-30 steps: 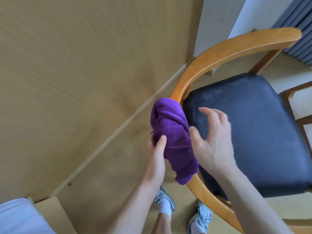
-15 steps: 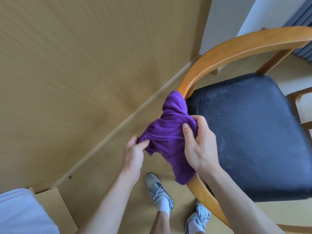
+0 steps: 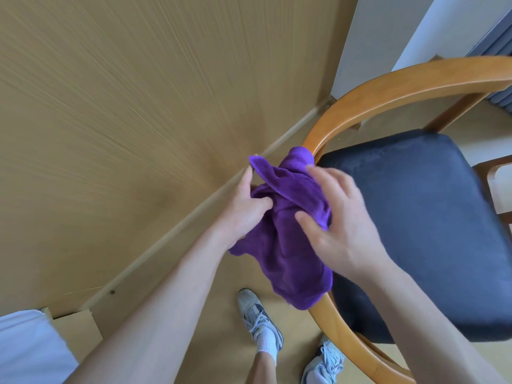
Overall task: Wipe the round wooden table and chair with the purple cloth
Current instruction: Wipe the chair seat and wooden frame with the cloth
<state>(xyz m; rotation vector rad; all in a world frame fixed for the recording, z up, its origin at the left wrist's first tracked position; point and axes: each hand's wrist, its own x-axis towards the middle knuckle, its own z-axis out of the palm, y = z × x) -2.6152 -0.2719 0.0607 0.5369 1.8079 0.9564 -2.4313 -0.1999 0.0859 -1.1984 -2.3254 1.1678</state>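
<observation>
- The cloth [image 3: 288,234], bunched tight on the chair [image 3: 346,112] rail a second ago, now hangs looser at centre frame, draped over the rail.
- The left hand [image 3: 243,209] grips a fold it has pulled out leftward.
- The right hand [image 3: 340,217], clamped on the cloth half a second ago, now lies spread on it, fingers relaxed.
- Judgement: the cloth is being refolded for the next pass along the rail.

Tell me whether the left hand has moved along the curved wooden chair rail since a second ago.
Yes. The left hand has moved up along the curved wooden chair rail, toward its bend, and now grips the purple cloth draped there.
</observation>
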